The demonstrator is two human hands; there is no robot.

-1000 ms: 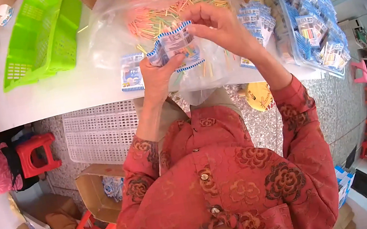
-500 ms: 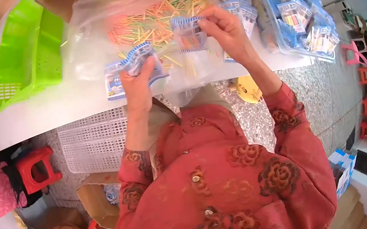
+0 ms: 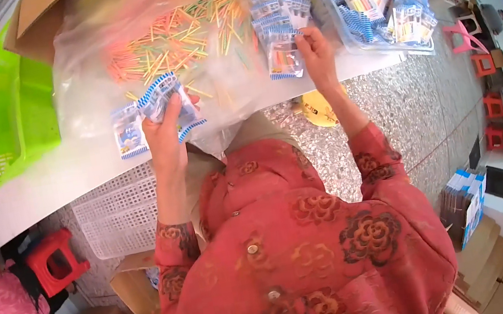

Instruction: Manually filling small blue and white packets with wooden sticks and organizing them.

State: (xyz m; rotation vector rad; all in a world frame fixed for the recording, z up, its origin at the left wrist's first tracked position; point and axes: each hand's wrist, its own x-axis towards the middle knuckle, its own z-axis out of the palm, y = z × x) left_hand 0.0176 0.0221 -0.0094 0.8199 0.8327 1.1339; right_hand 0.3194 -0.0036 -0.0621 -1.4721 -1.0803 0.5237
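Note:
My left hand point(image 3: 164, 132) is closed on several small clear packets point(image 3: 163, 103) with blue-and-white striped edges, thumb on top. Another such packet point(image 3: 129, 133) lies just left of it on the table. With fingertips pinched, my right hand point(image 3: 318, 56) holds a filled packet point(image 3: 283, 59) by its upper right edge. Pink and yellow sticks show through its front. This packet is at the near end of a pile of similar packets point(image 3: 279, 3). Between and beyond my hands, many thin pink, yellow and green sticks point(image 3: 173, 36) lie loose on a clear plastic sheet point(image 3: 81, 86).
At the right stands a clear plastic bin point(image 3: 345, 46) heaped with packets. A green basket point(image 3: 36, 121) is at the left, a cardboard box point(image 3: 38, 16) behind the sticks. Below the table are a white crate point(image 3: 120, 210) and a yellow round object point(image 3: 318, 109). Another person point(image 3: 14, 299) is at far left.
My right hand has carried its packet away from the sticks, rightward to the pile of packets. My left hand keeps its hold on the packets. The whole view has shifted.

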